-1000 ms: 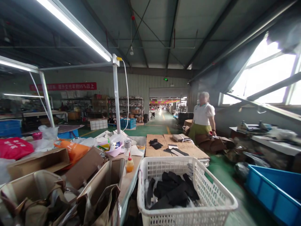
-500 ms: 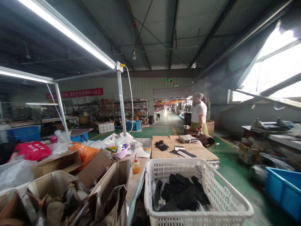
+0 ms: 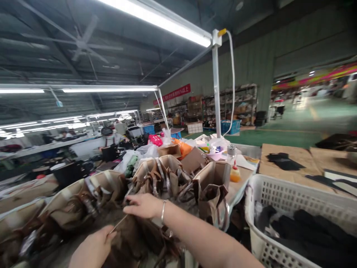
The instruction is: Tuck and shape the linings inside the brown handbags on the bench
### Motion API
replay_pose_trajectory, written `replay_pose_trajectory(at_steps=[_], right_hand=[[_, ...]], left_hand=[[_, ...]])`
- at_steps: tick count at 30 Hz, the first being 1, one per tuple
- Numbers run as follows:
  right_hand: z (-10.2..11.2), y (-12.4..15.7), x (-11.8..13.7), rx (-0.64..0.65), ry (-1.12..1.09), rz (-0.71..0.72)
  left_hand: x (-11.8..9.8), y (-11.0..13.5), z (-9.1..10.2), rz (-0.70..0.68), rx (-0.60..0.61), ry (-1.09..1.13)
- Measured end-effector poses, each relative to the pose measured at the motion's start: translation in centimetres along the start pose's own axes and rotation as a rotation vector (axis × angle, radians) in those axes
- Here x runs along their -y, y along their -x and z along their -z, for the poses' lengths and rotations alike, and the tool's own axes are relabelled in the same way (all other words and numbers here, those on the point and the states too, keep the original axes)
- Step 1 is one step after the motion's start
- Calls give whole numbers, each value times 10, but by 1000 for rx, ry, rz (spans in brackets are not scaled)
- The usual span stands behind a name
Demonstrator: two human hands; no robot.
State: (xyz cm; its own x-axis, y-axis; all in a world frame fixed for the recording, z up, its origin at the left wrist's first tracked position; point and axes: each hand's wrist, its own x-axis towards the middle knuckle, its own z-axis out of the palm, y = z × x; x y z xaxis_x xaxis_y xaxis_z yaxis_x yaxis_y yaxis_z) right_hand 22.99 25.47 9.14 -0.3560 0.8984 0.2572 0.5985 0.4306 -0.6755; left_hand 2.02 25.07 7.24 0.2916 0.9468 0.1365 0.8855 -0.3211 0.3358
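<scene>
My right hand (image 3: pixel 143 205) reaches left across the bench and pinches one end of a thin stick-like tool (image 3: pixel 119 224) over a pile of brown leather pieces (image 3: pixel 131 243). A thin bracelet sits on its wrist. My left hand (image 3: pixel 93 248) sits low at the frame's bottom edge, fingers closed on the tool's other end. Open cardboard boxes (image 3: pixel 167 169) stuffed with brown leather parts stand just behind both hands.
A white plastic basket (image 3: pixel 281 193) with black pieces stands at the right. Behind it lies a cardboard-topped table (image 3: pixel 295 169) with black parts. A small orange bottle (image 3: pixel 235 173), a lamp post (image 3: pixel 216 82) and bags crowd the bench. People work at distant tables on the left.
The view has swung left and down from the aisle to the bench. Both my hands have come into view over the leather pieces. The standing person has left the frame.
</scene>
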Motion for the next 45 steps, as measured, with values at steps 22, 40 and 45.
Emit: replay_pose_trajectory(at_steps=[22,40,45], right_hand=[[-10,136,-27,-105,-556,-112],[-56,197,-87,1,-1300,-329],[-47,190,-102,-382,-869,-489]], left_hand=[[-70,-23,0,-130,268,-164],[-23,72,7,496,-745,1144],[-16,77,-58,553,-371,1665]])
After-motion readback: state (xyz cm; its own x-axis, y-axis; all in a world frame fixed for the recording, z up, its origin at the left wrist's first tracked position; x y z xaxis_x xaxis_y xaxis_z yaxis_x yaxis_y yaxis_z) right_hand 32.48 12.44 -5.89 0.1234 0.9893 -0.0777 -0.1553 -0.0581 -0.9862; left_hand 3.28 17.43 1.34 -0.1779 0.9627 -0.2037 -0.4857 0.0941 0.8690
